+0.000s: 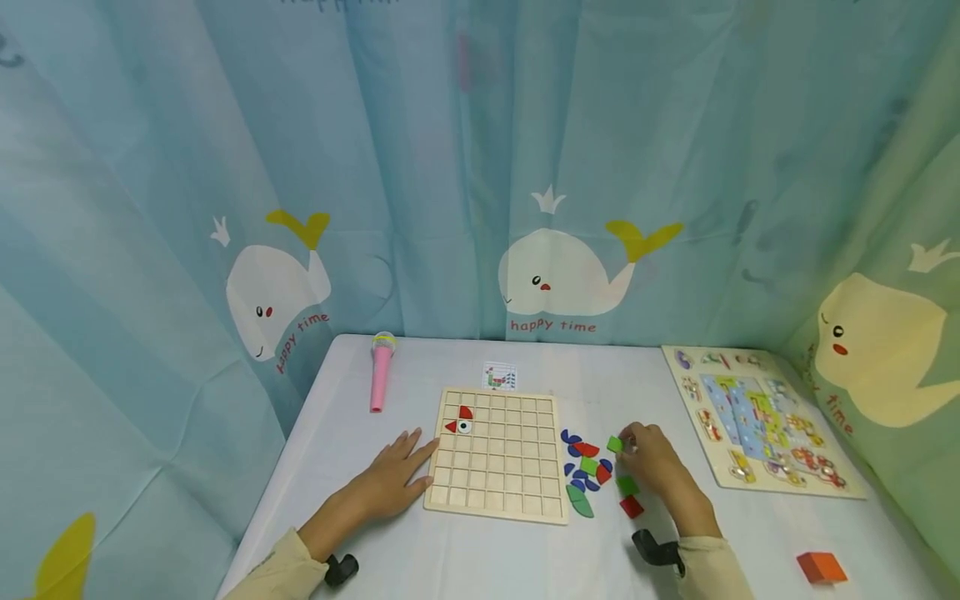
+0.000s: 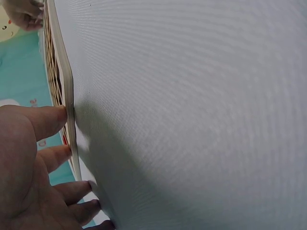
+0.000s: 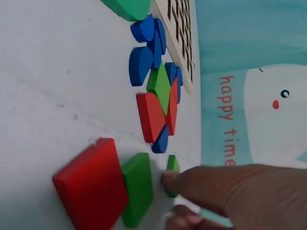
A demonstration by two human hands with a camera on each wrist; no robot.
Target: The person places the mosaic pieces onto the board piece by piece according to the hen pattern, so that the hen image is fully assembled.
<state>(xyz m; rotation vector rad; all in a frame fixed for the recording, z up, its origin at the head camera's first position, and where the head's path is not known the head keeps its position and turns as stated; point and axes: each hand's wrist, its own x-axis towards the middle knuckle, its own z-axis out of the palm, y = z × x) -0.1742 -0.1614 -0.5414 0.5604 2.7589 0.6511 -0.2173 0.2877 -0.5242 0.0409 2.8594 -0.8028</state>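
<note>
Beige sleeves lie nearest. Left hand, fingers spread, touches the grid board at its left edge. Right hand pinches a green square (right of the board, from here). Seated: three pieces, upper left. Outstanding: most of the board, bare; loose pieces alongside.

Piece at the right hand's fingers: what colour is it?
Green. The piece shows best in the head view.

ok so the curtain is blue-green with white whales, yellow tails and red lettering. Bench is white, grid board pale tan. Loose pieces are solid blue, red or green. Mic is mostly pink, block orange, sleeves cream.
</note>
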